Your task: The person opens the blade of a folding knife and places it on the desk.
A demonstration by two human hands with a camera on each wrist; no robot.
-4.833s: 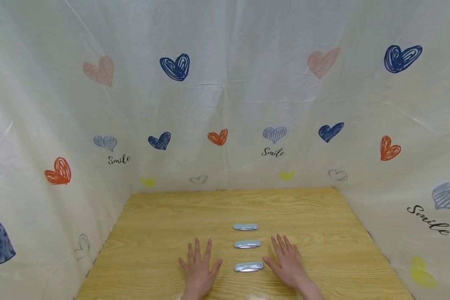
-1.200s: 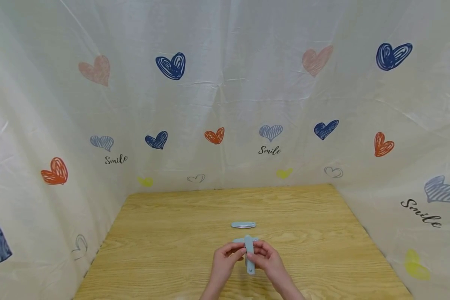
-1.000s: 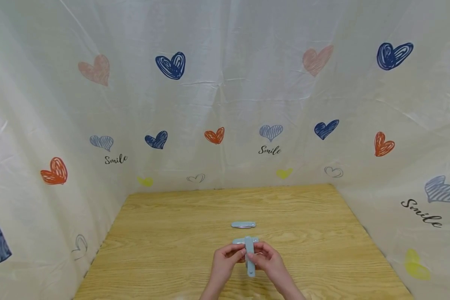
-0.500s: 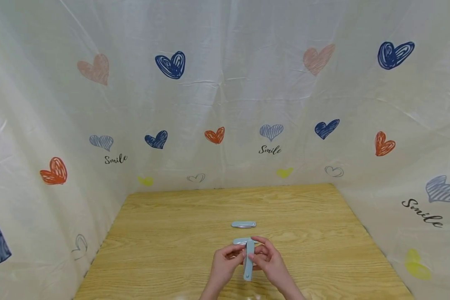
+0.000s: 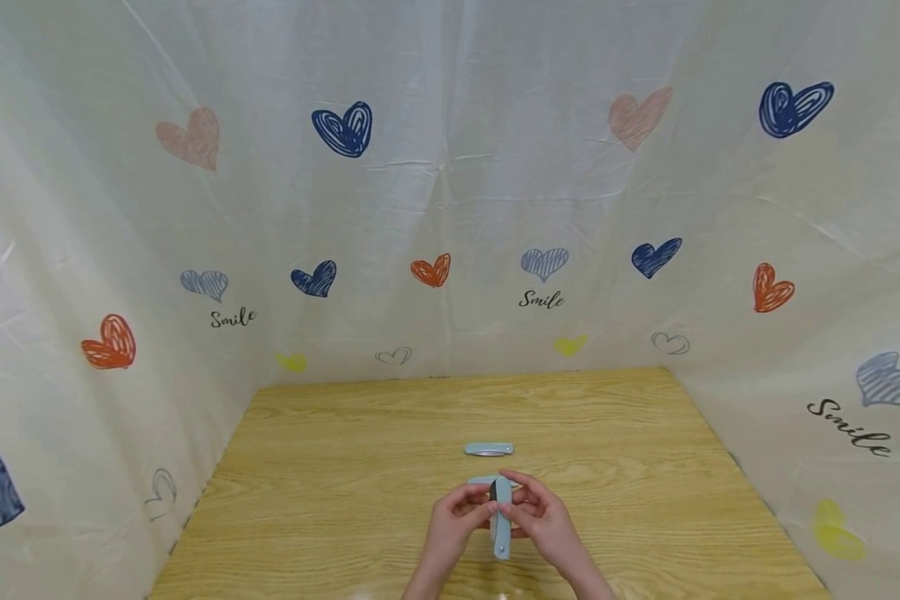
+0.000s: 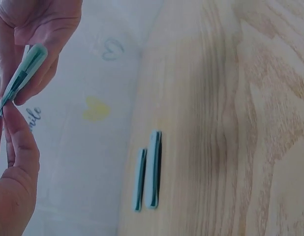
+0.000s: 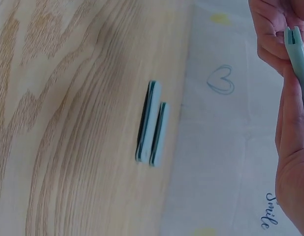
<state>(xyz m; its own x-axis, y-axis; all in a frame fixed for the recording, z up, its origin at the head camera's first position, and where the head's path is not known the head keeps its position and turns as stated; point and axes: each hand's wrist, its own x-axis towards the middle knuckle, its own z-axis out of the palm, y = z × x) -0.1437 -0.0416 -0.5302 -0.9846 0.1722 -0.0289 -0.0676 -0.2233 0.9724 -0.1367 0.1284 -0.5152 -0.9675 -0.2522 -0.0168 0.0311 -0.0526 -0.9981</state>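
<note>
So both hands are pinching the same pale blue folding knife (image 5: 503, 533), which is up off the worktop (image 5: 345, 467) with its riveted end pointing back at the person. The left hand (image 5: 448, 521) has thumb and fingertips in at the slot side, and the right hand (image 5: 549, 521) grips the handle with its thumb across the near face. What worries me is the left fingertips — they're right where the blade (image 5: 493, 526) sits, and I can't tell from here how far it's out. If the hinge is stiff and then gives all at once, I reckon the blade could snap round and nick a finger. The other one is slipping: the grip looks like fingertips only, and the handle seems smooth, so a hard tug from the left could twist it out of the right. If it drops, it'd probably hit the nearer knife (image 5: 482, 480), which lies just beyond the hands and is partly hidden by them, and knock it out of line. The far knife (image 5: 488, 448) is a bit further back, so likely safer — unless the whole thing goes flying
</note>
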